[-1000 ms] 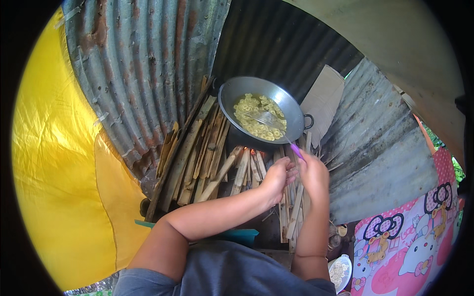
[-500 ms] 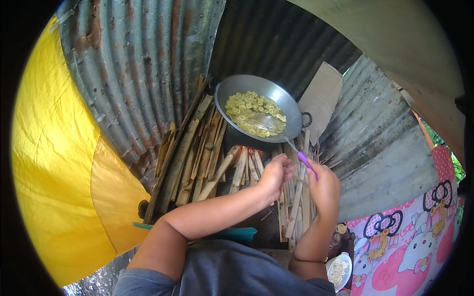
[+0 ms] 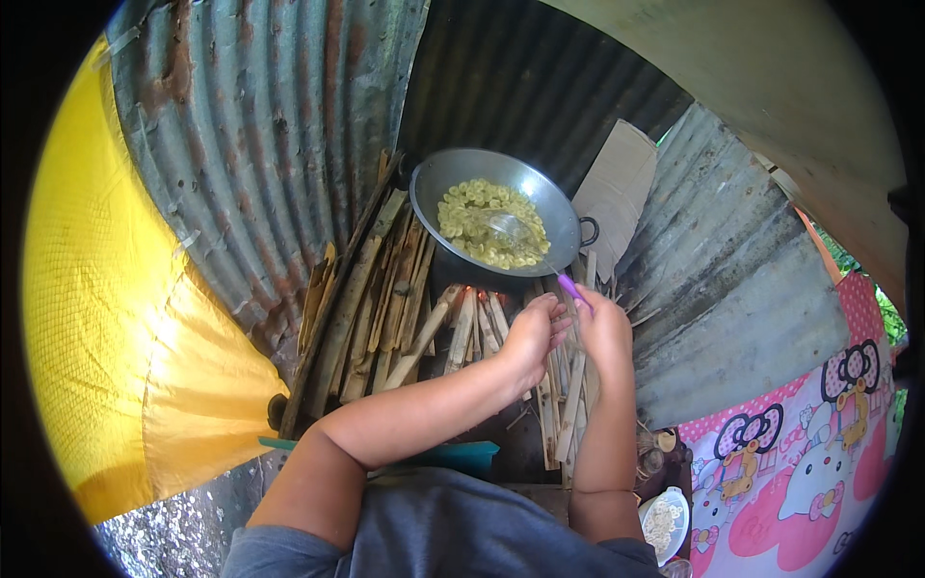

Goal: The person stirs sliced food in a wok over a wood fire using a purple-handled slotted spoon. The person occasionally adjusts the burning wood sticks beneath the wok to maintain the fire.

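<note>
A large metal wok (image 3: 431, 178) holds yellowish ring-shaped slices (image 3: 472, 193) in oil. A wire skimmer (image 3: 506, 223) with a purple handle sits among them. My right hand (image 3: 602, 328) grips that handle at the near right of the wok. My left hand (image 3: 532, 337) is beside it, a little lower, palm turned toward the right hand, with its fingers loosely curved and apart and nothing visible in it. Glowing embers (image 3: 466, 291) show under the wok among split wood sticks (image 3: 424, 332).
Corrugated metal sheets (image 3: 241, 135) wall the corner, with cardboard (image 3: 607, 183) propped at the right. A yellow cloth (image 3: 106, 308) hangs left, a pink patterned sheet (image 3: 771, 462) at lower right. A white bowl of pale pieces (image 3: 663, 520) is near my right elbow. A teal board (image 3: 453, 453) lies before me.
My right hand and the skimmer handle swung right and toward me, then back up and left. The slices have shifted in the wok. My left hand stays open, moved slightly.
</note>
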`<state>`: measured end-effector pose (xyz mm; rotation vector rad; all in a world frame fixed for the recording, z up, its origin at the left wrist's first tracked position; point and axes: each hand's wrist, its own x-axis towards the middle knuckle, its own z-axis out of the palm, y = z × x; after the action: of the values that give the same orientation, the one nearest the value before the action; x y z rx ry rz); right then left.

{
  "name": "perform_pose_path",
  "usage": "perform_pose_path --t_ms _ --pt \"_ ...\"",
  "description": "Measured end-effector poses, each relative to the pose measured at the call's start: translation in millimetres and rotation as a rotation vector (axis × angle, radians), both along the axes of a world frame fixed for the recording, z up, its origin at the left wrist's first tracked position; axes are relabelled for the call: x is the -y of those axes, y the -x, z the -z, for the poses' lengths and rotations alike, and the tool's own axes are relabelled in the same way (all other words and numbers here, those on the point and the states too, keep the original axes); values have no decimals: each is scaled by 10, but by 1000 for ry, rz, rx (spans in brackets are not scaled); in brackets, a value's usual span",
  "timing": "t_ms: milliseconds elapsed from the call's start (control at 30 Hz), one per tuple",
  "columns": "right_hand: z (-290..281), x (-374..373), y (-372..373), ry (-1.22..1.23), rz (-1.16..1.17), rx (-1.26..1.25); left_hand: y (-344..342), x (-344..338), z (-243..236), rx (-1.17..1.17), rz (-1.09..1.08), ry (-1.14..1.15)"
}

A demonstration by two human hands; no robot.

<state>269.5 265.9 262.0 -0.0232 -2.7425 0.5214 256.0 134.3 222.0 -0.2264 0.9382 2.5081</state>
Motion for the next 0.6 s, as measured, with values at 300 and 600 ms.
perform_pose_path --t_ms 300,600 --pt "436 -267 778 107 128 -231 5 146 -62 16 -61 51" --pt "376 -378 1005 607 -12 108 63 248 -49 -1 -97 35"
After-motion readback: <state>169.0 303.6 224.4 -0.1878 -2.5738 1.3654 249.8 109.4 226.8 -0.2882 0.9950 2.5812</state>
